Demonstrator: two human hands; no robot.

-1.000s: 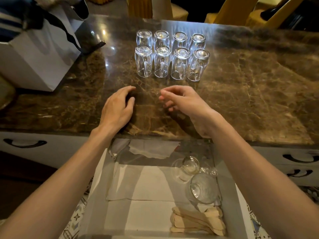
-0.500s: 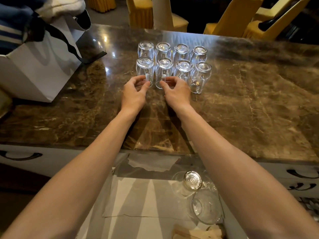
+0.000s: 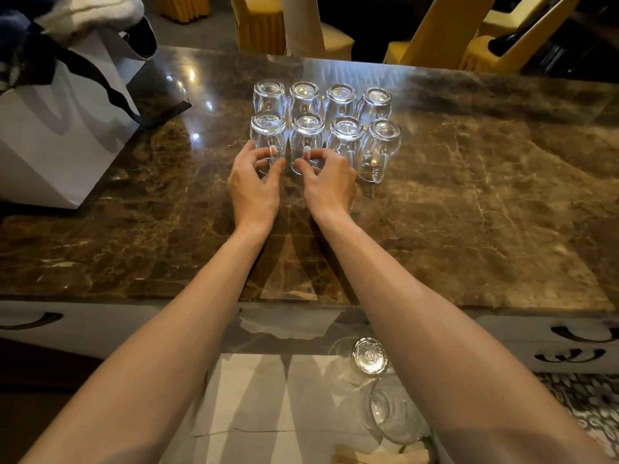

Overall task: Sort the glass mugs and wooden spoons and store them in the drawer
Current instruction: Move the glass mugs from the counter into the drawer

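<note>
Head view: both bare forearms reached forward over the open drawer (image 3: 254,396) to the marble counter (image 3: 469,212).
Left hand (image 3: 256,184): palm down, thumb and fingers curled round the handle of the near-left mug (image 3: 268,128), gripping it.
Right hand (image 3: 330,187): palm down, fingertips pinched on the handle of the second mug (image 3: 307,127), just beside the left hand.
Glass mugs (image 3: 340,98): eight stood upside down on the counter in two rows of four, close together; the two held ones were in the near row, both resting on the marble.
Near row, right side: two more mugs stood just right of the right hand, handles toward the person.
Drawer contents: one upturned mug (image 3: 369,356) and one mug on its side (image 3: 397,413) lay at the right, partly hidden by the right forearm.
Wooden spoons (image 3: 365,455): pale, only just visible at the drawer's near edge.
Paper bag (image 3: 57,145): white with dark straps, on the counter's left end, well apart from the mugs.
Yellow chairs (image 3: 432,31): behind the counter's far edge.
</note>
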